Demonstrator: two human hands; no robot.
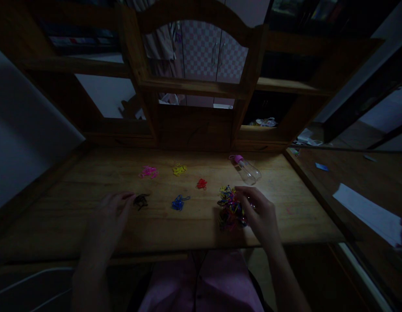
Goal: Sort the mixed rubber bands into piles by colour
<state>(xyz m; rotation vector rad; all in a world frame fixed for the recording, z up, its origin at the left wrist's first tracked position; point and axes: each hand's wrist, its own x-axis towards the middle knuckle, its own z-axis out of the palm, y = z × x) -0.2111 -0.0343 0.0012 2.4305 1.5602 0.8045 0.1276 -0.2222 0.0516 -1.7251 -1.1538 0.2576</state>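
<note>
My left hand [106,216] rests at the left, thumb and forefinger pinched at the edge of a small pile of black rubber bands [141,200]. Whether a band is between those fingertips is too dark to tell. My right hand [260,212] reaches into a mixed heap of coloured rubber bands [231,206], its fingers closed at the heap's right side; what they grip is hidden. Between the hands lie piles of blue bands [178,203] and red bands [201,184]. Farther back are pink bands [149,172] and yellow bands [179,169].
A clear bottle with a pink cap [248,170] lies on its side behind the mixed heap. The wooden desk [90,173] backs onto a shelf unit [194,89]. To the right, a second surface holds white paper [368,212] and a blue card [321,167].
</note>
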